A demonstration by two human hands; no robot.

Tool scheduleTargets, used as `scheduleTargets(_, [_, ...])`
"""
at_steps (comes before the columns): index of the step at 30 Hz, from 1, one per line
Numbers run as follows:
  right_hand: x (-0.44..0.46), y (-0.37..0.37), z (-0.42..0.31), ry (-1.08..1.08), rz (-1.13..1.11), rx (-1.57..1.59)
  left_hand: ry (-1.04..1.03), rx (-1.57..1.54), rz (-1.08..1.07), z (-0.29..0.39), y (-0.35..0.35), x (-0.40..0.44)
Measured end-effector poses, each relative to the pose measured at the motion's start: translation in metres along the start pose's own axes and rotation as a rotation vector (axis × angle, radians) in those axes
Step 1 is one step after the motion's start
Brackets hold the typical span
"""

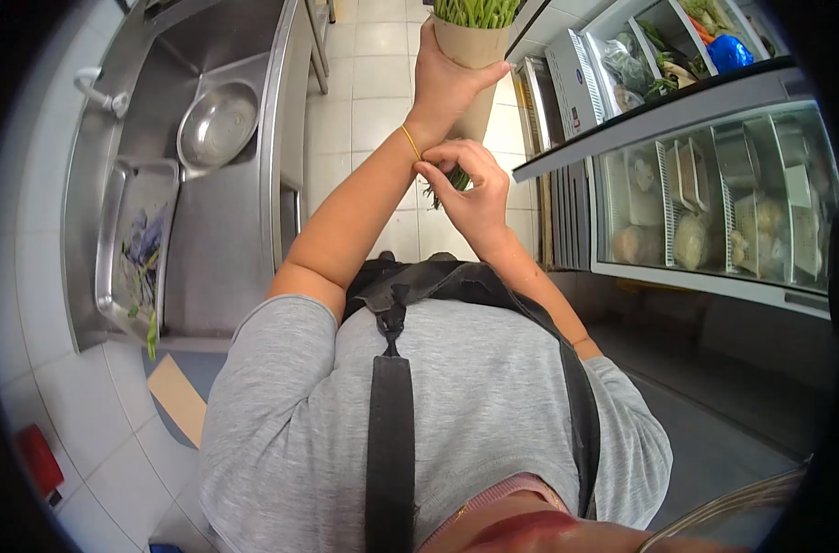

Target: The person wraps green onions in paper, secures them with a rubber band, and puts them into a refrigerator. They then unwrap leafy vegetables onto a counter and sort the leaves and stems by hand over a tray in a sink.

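A bundle of green stems [476,13] wrapped in brown paper [472,44] is at the top centre, with its lower stem ends showing near my right hand. My left hand [447,81] is closed around the paper wrap, thumb stretched across it. A yellow rubber band [411,141] circles my left wrist. My right hand [470,189] pinches the band at the wrist between thumb and forefinger, its other fingers curled beside the stem ends.
On the left, a steel sink counter [203,235] holds a metal bowl [218,124] and a tray [169,170] with purple and green plant pieces. At the right stands an open glass fridge door [705,198] near bins of vegetables. A cardboard piece [178,398] lies lower left.
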State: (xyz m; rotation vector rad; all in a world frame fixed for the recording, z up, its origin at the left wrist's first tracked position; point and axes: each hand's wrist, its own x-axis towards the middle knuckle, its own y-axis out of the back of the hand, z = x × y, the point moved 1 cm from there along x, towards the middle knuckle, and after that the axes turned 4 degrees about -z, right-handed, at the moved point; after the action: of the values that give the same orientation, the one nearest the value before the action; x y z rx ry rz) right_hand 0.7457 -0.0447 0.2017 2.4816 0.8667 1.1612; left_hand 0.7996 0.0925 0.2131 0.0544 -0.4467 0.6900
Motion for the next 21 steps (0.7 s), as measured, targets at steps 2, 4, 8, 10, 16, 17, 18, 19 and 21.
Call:
scheduleTargets(2, [0.019, 0.002, 0.019, -0.037, 0.017, 0.009, -0.022, 0.049, -0.001, -0.015, -0.009, 0.024])
scheduleTargets(4, [0.038, 0.001, 0.047, -0.046, 0.054, 0.006, -0.033, 0.076, -0.013, -0.035, -0.021, 0.055])
scheduleTargets(8, [0.077, 0.010, 0.102, -0.338, -0.067, 0.294, -0.005, 0.112, -0.053, -0.088, -0.047, 0.091])
scheduleTargets(10, [0.099, 0.013, 0.122, -0.309, -0.069, 0.280, -0.031, 0.124, -0.077, -0.096, -0.057, 0.128])
scheduleTargets(16, [0.147, 0.034, 0.178, -0.247, -0.065, 0.362, 0.042, 0.088, -0.152, -0.109, -0.093, 0.189])
scheduleTargets(17, [0.150, 0.038, 0.189, -0.269, -0.132, 0.393, 0.052, 0.084, -0.174, -0.116, -0.097, 0.197])
scheduleTargets(18, [0.151, 0.038, 0.199, -0.351, -0.063, 0.657, 0.058, 0.078, -0.198, -0.123, -0.101, 0.206])
scheduleTargets(19, [0.154, 0.036, 0.209, -0.423, 0.013, 0.918, 0.053, 0.069, -0.224, -0.130, -0.104, 0.215])
scheduleTargets(21, [0.164, 0.045, 0.229, -0.510, 0.113, 1.319, 0.043, 0.048, -0.281, -0.144, -0.108, 0.233])
